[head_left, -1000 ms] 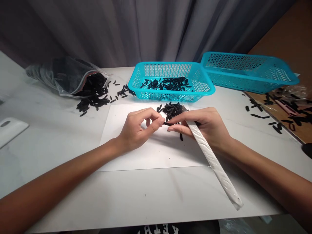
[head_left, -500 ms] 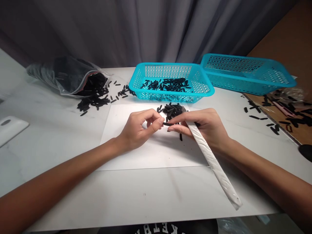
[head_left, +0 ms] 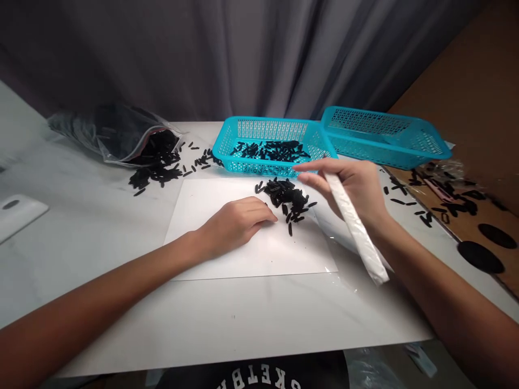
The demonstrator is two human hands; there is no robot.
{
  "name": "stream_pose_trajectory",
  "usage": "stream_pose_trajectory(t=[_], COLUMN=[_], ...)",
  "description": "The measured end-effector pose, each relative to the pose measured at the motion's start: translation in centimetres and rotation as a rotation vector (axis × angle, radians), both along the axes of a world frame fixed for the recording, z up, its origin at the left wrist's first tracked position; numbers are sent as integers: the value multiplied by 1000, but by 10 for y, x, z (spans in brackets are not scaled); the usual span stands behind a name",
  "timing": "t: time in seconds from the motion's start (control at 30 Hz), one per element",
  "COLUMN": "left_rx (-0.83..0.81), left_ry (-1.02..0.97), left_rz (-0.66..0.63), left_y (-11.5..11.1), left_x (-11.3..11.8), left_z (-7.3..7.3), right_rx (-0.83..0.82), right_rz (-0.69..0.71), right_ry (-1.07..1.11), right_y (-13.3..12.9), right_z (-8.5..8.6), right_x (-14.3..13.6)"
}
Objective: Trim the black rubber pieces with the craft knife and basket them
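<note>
My left hand (head_left: 239, 224) rests on the white sheet (head_left: 227, 265) with its fingers curled down; what its fingertips hold, if anything, is hidden. Just beyond and right of it lies a pile of small black strips (head_left: 281, 192). My right hand (head_left: 348, 186) is raised at the front right of the near blue basket (head_left: 279, 167). It holds a long white-wrapped stick (head_left: 354, 227) between thumb and fingers, slanting down toward the table's front edge. Thumb and index finger point left, apart at the tips. Black strips also lie inside the near basket.
A second blue basket (head_left: 385, 148) stands at the back right. At the back left, an open plastic bag (head_left: 117, 132) spills black strips. More strips and two black ovals (head_left: 480, 256) lie at the right. A white object (head_left: 20, 213) sits at the far left.
My hands have moved apart: the right one went up and right with the stick, the left one down onto the sheet. The black strip between them no longer shows. The view has shifted slightly.
</note>
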State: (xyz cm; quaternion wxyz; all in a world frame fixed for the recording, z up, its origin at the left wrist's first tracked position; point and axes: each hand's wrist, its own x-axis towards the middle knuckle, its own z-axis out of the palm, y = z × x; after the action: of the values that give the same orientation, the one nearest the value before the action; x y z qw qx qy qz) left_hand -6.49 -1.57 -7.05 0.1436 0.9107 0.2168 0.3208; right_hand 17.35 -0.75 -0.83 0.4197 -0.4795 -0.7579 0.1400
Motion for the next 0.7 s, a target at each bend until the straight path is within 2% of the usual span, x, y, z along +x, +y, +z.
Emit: stream_pose_trajectory(t=[0.1, 0.2, 0.3, 0.4, 0.57, 0.7], left_rx=[6, -8, -21, 13, 63, 118], left_ry=[-75, -233, -345, -363, -350, -335], left_rz=[88, 161, 173, 146, 158, 218], left_y=[-1, -2, -2, -3, -3, -2], left_x=[-1, 0, 1, 2, 1, 1], left_z=[1, 2, 2, 3, 6, 8], right_rx=[-181, -235, -280, -351, -385, -334], right_rz=[266, 379, 344, 311, 299, 251], right_ry=[-119, -220, -159, -36, -1, 19], right_y=[-4, -4, -6, -9, -11, -12], right_z=[-4, -11, -19, -23, -19, -13], right_x=[-4, -10, -17, -23, -24, -22])
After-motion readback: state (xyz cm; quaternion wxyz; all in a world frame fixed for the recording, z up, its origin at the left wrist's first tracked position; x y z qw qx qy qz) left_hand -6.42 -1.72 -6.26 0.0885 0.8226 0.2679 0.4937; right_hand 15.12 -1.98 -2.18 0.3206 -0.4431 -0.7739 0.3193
